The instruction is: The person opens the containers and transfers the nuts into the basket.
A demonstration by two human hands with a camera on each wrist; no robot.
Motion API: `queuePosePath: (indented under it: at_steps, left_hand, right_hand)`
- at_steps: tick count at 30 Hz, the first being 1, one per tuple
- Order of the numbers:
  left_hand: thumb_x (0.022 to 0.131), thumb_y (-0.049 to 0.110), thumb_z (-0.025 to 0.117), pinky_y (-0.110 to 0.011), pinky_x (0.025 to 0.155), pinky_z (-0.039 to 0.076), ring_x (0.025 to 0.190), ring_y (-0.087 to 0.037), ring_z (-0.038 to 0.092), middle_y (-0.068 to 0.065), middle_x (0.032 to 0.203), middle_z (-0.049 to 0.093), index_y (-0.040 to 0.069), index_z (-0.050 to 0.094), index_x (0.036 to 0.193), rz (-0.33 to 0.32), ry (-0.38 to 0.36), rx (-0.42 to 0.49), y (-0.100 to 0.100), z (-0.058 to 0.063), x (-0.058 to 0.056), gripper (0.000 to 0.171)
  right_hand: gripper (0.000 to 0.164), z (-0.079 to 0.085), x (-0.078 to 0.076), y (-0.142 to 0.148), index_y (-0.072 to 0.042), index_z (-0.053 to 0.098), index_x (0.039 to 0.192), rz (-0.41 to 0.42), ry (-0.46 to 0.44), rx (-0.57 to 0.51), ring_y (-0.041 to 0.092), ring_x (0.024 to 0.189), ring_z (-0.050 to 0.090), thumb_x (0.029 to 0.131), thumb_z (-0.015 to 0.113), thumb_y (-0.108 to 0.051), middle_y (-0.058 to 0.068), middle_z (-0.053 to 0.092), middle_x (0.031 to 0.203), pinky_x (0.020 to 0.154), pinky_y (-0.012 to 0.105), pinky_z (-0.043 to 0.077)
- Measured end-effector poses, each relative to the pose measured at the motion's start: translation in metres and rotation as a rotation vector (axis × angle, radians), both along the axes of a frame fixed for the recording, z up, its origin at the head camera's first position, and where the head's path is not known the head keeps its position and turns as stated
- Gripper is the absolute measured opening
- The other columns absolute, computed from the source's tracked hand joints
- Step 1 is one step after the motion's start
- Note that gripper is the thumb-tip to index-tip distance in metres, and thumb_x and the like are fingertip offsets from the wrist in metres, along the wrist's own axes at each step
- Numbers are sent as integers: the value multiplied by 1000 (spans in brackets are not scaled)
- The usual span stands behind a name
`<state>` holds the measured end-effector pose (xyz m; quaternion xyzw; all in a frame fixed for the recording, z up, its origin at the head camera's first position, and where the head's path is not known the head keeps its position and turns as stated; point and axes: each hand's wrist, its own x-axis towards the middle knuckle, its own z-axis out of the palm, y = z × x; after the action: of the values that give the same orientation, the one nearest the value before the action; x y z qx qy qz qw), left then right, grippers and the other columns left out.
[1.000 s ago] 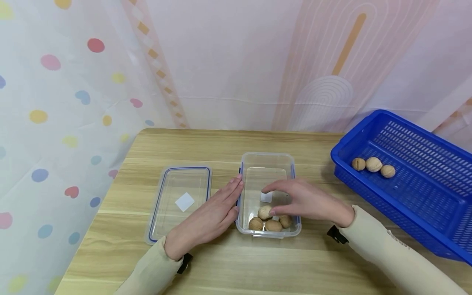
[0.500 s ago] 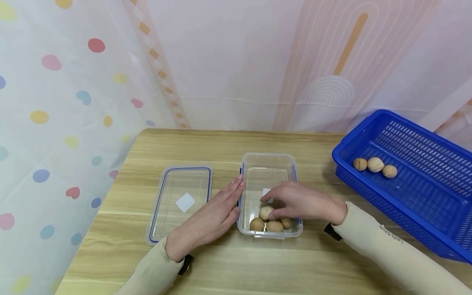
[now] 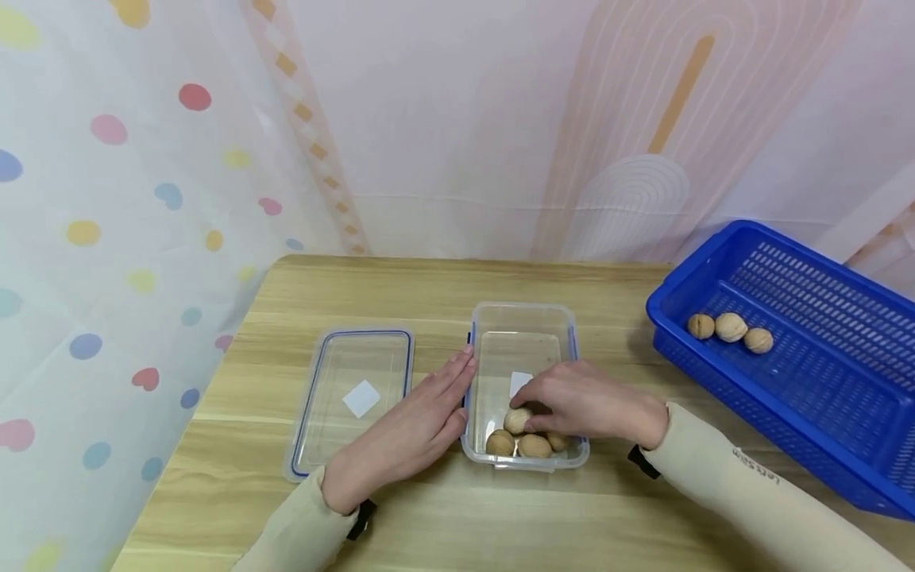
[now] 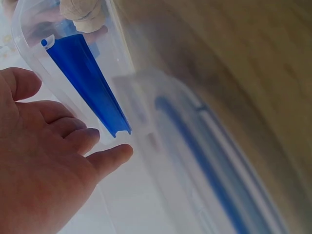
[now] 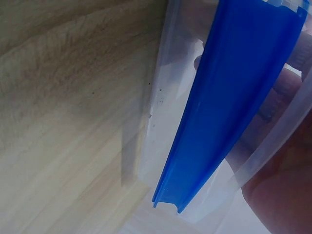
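A clear plastic food box with blue side clips stands on the table, several walnuts gathered at its near end. Reaching over its right wall, my right hand pinches a pale walnut between thumb and fingers, low inside the box. My left hand lies with fingers extended along the box's left side, fingertips right at the wall. In the left wrist view, that hand is beside a blue clip. The right wrist view shows the other clip, with the right hand partly hidden behind it.
Left of the box lies its clear lid with a blue seal and a white label. At the right, a blue plastic basket holds three walnuts. A patterned curtain hangs behind the wooden table.
My right hand has lowered into the box, its thumb and fingers closing around the pale walnut. The left hand stays beside the box. The head view has shifted slightly.
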<state>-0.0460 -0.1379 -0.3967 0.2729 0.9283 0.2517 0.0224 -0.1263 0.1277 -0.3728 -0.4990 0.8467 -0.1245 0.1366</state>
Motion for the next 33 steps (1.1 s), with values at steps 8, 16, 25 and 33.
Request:
queuePosePath:
  at_steps: [8, 16, 25, 33]
  left_hand:
    - [110, 21, 43, -56, 122, 27, 157, -26, 18, -14, 172, 14, -3, 26, 161, -3, -9, -10, 1, -1, 3, 59]
    - [111, 23, 43, -56, 122, 28, 157, -25, 18, -13, 172, 13, -1, 25, 162, 2, -11, -12, 0, 1, 2, 59]
    - [110, 23, 45, -61, 120, 30, 156, -27, 20, -13, 172, 15, -2, 27, 161, 5, 16, -38, 1, 1, -1, 59]
    - [110, 24, 44, -65, 120, 26, 157, -28, 18, -12, 172, 14, -3, 28, 161, 7, 34, -86, 2, 2, 0, 59]
  right_hand:
    - [26, -3, 4, 4, -12, 77, 119, -8, -68, -119, 10, 104, 69, 96, 76, -23, -2, 76, 113, 90, 36, 58]
    - [25, -1, 4, 8, -11, 76, 120, -31, -99, -226, 14, 110, 69, 96, 76, -18, -1, 74, 118, 95, 38, 57]
    - [29, 3, 8, 19, -12, 75, 123, -87, -82, -353, 18, 113, 69, 95, 77, -19, 2, 74, 123, 95, 41, 58]
    - [30, 7, 16, 31, -12, 76, 122, -140, -14, -442, 19, 112, 70, 92, 80, -17, 1, 74, 121, 93, 43, 58]
